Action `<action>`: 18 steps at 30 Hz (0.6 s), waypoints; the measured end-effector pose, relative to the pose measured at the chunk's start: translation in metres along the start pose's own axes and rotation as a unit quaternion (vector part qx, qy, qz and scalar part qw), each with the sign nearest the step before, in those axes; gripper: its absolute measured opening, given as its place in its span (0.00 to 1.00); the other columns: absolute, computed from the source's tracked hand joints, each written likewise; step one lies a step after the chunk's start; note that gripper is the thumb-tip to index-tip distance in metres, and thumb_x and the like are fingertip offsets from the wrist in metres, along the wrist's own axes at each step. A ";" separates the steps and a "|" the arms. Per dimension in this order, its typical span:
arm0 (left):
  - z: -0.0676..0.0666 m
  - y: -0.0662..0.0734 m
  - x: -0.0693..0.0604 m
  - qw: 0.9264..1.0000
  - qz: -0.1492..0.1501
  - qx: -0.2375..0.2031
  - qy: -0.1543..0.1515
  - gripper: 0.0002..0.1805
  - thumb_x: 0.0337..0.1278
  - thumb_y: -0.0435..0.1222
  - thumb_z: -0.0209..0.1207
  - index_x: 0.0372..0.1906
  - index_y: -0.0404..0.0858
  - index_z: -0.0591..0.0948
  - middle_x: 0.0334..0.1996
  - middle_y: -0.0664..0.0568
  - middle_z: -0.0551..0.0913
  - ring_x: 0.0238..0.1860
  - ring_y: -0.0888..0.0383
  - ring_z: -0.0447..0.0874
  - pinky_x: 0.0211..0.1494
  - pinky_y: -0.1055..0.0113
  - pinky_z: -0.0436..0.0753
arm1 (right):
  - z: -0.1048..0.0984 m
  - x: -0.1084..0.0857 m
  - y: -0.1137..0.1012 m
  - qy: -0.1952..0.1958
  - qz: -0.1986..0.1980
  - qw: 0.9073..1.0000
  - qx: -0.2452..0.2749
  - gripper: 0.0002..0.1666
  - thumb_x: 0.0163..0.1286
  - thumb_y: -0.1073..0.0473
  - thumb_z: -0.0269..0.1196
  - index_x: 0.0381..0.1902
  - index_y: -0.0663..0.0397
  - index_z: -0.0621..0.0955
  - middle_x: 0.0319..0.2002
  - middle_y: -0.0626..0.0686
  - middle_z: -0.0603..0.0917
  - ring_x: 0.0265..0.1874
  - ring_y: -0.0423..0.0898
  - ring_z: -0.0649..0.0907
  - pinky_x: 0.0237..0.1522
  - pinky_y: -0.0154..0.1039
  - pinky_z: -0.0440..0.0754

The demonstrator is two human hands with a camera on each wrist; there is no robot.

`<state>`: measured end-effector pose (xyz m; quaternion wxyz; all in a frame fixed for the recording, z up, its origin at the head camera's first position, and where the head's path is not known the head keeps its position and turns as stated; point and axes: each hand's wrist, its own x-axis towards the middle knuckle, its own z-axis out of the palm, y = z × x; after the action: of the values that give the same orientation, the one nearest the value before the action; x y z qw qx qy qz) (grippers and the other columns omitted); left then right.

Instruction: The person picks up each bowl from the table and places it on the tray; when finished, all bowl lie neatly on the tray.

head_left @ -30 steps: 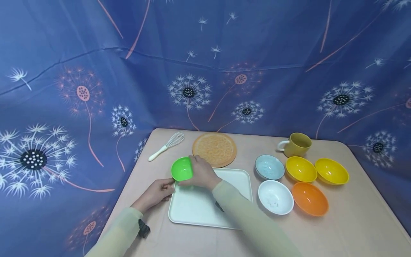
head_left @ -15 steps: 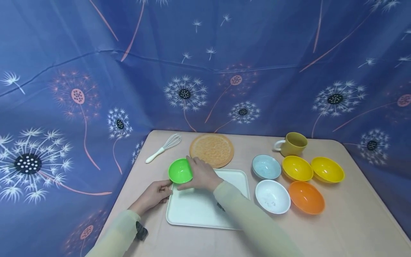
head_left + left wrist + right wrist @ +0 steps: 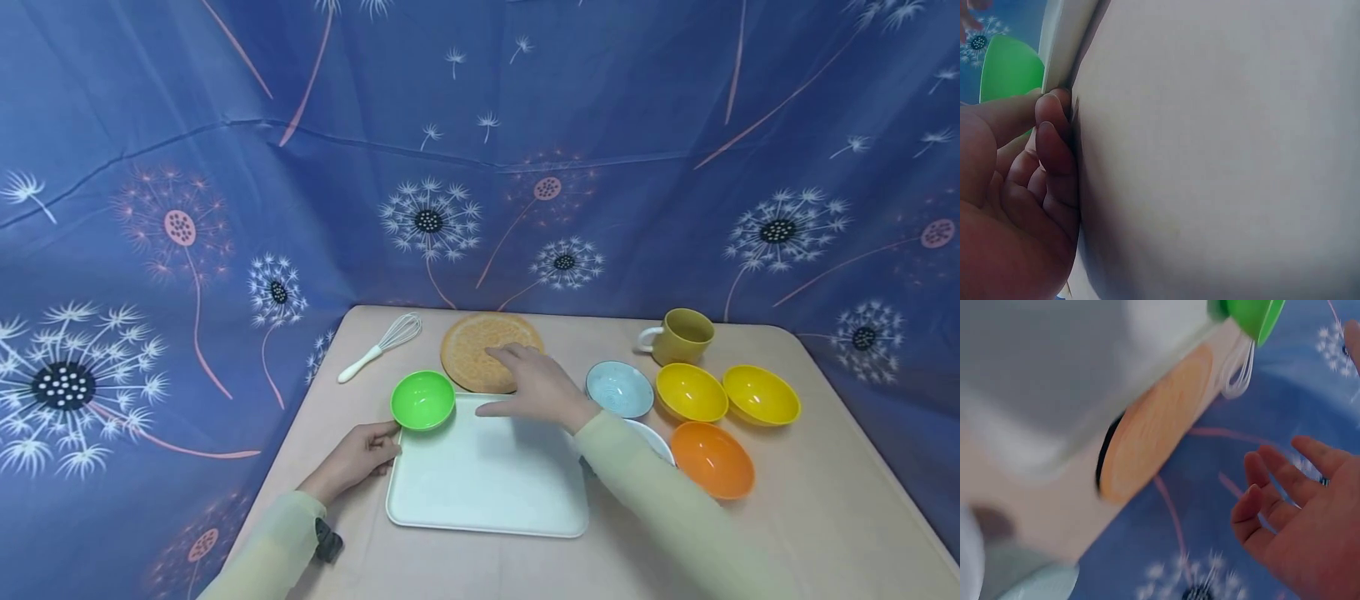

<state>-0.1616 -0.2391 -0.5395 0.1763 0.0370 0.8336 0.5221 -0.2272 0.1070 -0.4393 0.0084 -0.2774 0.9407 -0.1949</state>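
A green bowl (image 3: 423,401) sits upright on the far left corner of a white rectangular tray (image 3: 487,492). My left hand (image 3: 358,458) is at the tray's left edge with its fingers curled, and it pinches the rim just below the bowl. In the left wrist view the curled fingers (image 3: 1054,147) meet the end of the white rim, with the green bowl behind. Over the tray's far right part hovers my right hand (image 3: 542,390), fingers spread and holding nothing. It hides part of a round pizza-like board (image 3: 480,358) and the tray's far right corner.
A white whisk (image 3: 380,347) lies at the far left. On the right stand a light blue bowl (image 3: 619,389), two yellow bowls (image 3: 692,392), an orange bowl (image 3: 711,460) and a mustard mug (image 3: 684,335). My right sleeve covers much of a white bowl (image 3: 651,439).
My right hand has let go of the green bowl and moved right, over the tray. The bowl stays on the tray's corner. My left hand keeps its place at the rim.
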 end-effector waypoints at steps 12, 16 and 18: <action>0.000 0.001 0.000 1.000 0.001 -0.001 -0.002 0.32 0.71 0.30 0.63 0.76 0.29 0.68 0.28 0.49 0.81 0.27 0.57 0.79 0.30 0.67 0.82 | -0.063 -0.067 0.093 0.035 0.104 0.994 0.006 0.66 0.55 0.17 0.67 0.81 0.46 0.66 0.75 0.60 0.68 0.72 0.64 0.68 0.65 0.70 0.69; 0.000 0.003 -0.001 1.000 0.002 -0.002 -0.003 0.32 0.71 0.30 0.63 0.76 0.29 0.68 0.28 0.48 0.81 0.26 0.58 0.79 0.30 0.67 0.82 | -0.086 -0.097 0.128 0.036 0.160 0.986 0.011 0.67 0.56 0.17 0.66 0.82 0.50 0.63 0.77 0.65 0.64 0.72 0.69 0.66 0.63 0.77 0.65; 0.001 0.004 -0.001 1.000 0.002 -0.001 -0.005 0.32 0.71 0.30 0.62 0.76 0.29 0.68 0.28 0.48 0.81 0.26 0.58 0.78 0.30 0.68 0.82 | -0.096 -0.113 0.146 0.036 0.187 0.982 0.013 0.67 0.57 0.18 0.65 0.82 0.52 0.62 0.76 0.66 0.64 0.71 0.70 0.66 0.61 0.78 0.65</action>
<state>-0.1613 -0.2369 -0.5359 0.1797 0.0408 0.8323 0.5228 -0.2190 0.3141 -0.4157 0.0143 -0.0893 0.9731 -0.2121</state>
